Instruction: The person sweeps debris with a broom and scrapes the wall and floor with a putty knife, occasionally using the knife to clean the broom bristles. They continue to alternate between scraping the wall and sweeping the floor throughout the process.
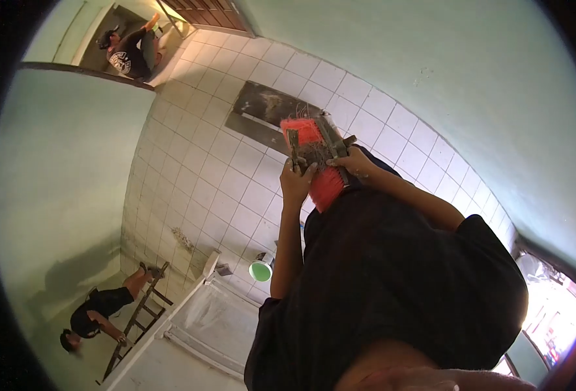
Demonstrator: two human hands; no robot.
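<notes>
My left hand [296, 181] is closed round a thin dark tool [293, 142], its far end against red bristles. My right hand [356, 163] grips the dark block of a red-bristled brush [327, 188]. Red bristles show on both sides of the hands, with dark, tangled fibres between them. The brush is in front of my dark shirt [392, 260], above the tiled floor. Small details of the tool are too blurred to make out.
A dark board [262, 111] lies on the white tiles. Near my left arm stands a bucket [260, 268] with pale green contents. One person [99, 313] is by a ladder [141, 319]; another [131, 52] crouches in a doorway. White furniture [203, 313] stands below.
</notes>
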